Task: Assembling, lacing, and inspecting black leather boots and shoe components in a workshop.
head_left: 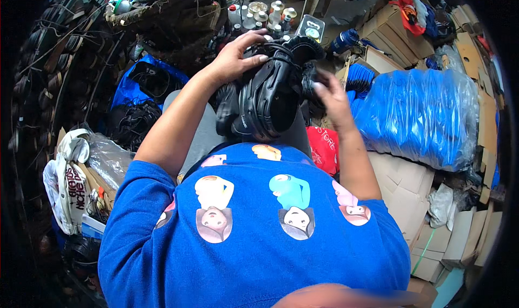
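A black leather shoe point(270, 105) stands over my lap with its rounded end toward my body. My left hand point(238, 59) grips its upper part, thumb over the top and fingers stretched along the far side. Another black, shoe-like piece point(227, 110) presses against its left side. At the right, my right hand point(333, 97) is smeared by motion beside a dark, crumpled black piece point(311, 81). Whether its fingers hold that piece cannot be made out. A black padded edge point(305, 48) shows beyond the shoe.
Several bottles point(262, 16) and a clear-lidded container point(311, 28) stand beyond my hands. A plastic-wrapped blue bundle point(421, 116) and cardboard point(400, 191) lie to the right. A blue bag point(132, 83) and a white cloth bag point(67, 183) are at the left, with a red bag point(323, 148) by my lap.
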Available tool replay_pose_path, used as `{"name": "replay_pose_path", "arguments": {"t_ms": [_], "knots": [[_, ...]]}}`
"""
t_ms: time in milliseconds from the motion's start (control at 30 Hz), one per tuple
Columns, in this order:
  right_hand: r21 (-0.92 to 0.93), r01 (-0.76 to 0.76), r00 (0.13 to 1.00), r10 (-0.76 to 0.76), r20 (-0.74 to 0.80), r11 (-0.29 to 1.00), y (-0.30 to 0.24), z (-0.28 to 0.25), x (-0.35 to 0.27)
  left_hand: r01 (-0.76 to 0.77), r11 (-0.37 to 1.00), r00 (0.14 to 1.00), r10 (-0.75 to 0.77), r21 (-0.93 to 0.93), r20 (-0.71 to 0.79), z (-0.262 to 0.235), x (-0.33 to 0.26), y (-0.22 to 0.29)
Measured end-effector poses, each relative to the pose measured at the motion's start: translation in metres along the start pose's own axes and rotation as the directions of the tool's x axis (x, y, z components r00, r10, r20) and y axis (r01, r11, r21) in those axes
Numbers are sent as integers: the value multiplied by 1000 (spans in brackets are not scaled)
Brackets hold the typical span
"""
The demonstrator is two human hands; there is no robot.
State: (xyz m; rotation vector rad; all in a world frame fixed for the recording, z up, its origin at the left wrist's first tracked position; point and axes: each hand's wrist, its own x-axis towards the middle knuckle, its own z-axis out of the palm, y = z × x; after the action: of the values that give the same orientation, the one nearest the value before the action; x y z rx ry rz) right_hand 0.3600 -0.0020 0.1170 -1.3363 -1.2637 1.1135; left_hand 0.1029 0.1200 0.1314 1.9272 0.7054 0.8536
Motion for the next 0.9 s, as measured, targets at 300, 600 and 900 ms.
{"name": "replay_pose_path", "arguments": {"t_ms": [300,600,900], "knots": [[3,-229,964,227,142,973,-10,-3,-11,167,985,972,-158,36,-176,2,-2,-5],[730,-2,1000,-20,21,683,-84,57,34,265,853,956,-292,449,-9,11,-18,21],[-92,381,853,-311,420,920,-70,72,52,-507,560,854,226,655,468,-24,17,145]]}}
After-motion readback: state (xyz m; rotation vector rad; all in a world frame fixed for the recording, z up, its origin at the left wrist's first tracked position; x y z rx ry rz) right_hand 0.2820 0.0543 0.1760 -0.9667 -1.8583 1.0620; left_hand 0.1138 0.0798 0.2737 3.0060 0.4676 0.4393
